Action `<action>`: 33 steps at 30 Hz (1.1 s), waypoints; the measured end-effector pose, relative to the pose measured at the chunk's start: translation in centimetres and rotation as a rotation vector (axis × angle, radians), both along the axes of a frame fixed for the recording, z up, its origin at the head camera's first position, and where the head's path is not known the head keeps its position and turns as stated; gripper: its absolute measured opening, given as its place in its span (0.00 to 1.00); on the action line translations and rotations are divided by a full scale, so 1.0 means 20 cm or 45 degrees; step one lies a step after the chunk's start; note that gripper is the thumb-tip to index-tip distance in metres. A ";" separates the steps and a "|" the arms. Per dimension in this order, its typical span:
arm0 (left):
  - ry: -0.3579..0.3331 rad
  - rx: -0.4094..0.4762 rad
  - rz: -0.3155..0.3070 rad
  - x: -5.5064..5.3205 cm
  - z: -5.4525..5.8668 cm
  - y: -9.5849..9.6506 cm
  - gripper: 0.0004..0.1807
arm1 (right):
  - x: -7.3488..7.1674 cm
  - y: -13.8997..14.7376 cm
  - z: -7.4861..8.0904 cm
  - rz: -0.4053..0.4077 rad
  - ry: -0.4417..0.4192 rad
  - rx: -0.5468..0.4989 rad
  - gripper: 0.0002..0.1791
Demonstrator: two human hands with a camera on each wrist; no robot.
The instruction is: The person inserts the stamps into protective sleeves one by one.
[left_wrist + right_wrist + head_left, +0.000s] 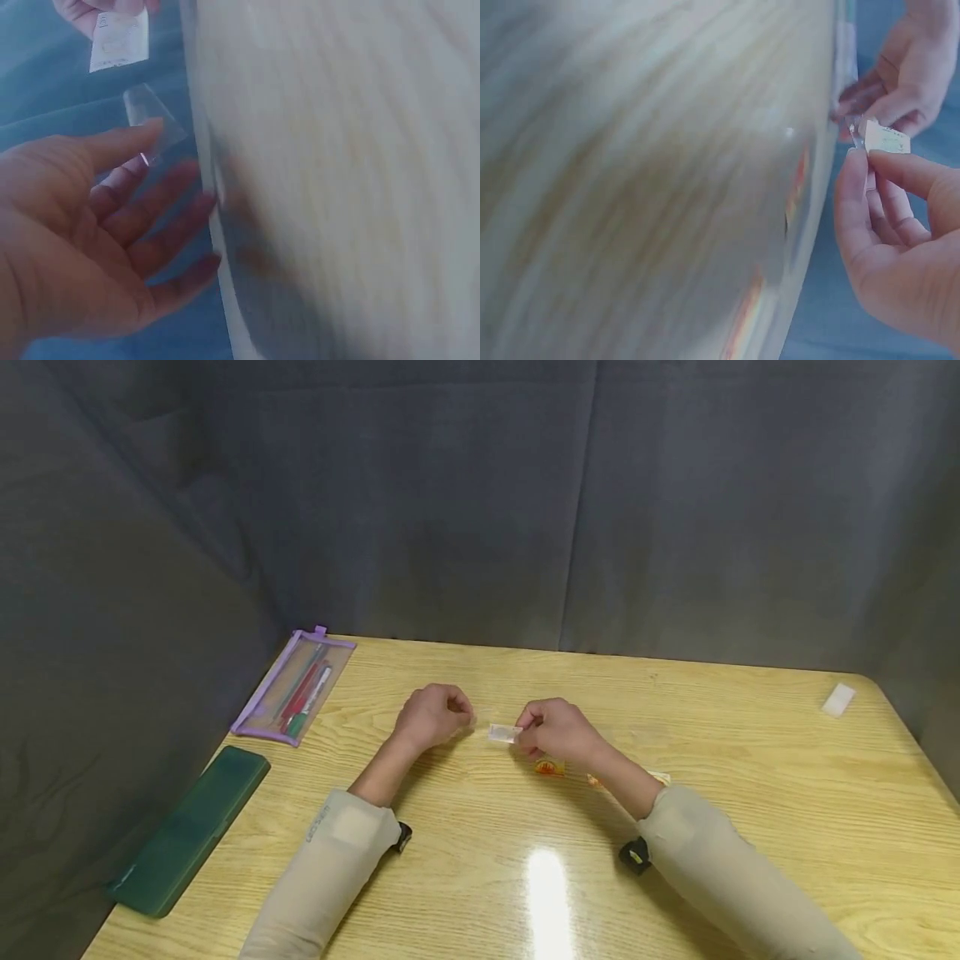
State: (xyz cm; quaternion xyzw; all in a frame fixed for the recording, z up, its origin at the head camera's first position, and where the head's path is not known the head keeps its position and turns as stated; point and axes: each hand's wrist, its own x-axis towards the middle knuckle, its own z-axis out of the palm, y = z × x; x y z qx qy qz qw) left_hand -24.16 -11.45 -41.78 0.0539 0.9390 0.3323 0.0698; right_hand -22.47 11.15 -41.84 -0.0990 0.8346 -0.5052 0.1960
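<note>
Two pieces held apart, handling apparently unfinished: left hand (433, 717) pinches a small clear plastic piece (160, 110), right hand (558, 728) a white rectangular printed slip (503, 733), above the wood-grain surface (450, 893); orange-printed pieces (550, 768) lie nearer.

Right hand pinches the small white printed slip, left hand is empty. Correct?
Not quite: the left hand isn't empty. It pinches a small clear piece, shown in the left wrist view. The right hand does pinch the small white printed slip.

Table (465, 835), pale wood grain, with light patch (550, 902) near; dark grey cloth (420, 510) hung far, left and right.
</note>
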 end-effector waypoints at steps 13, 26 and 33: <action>-0.349 0.888 -0.030 0.01 0.03 0.08 0.20 | -0.01 0.22 0.04 -0.111 -0.097 -0.216 0.15; -0.382 1.042 -0.047 0.02 0.06 0.13 0.14 | -0.03 0.37 0.10 -0.263 -0.128 -0.415 0.21; -0.392 1.227 -0.033 0.03 0.09 0.18 0.06 | -0.01 0.41 0.13 -0.338 -0.129 -0.521 0.22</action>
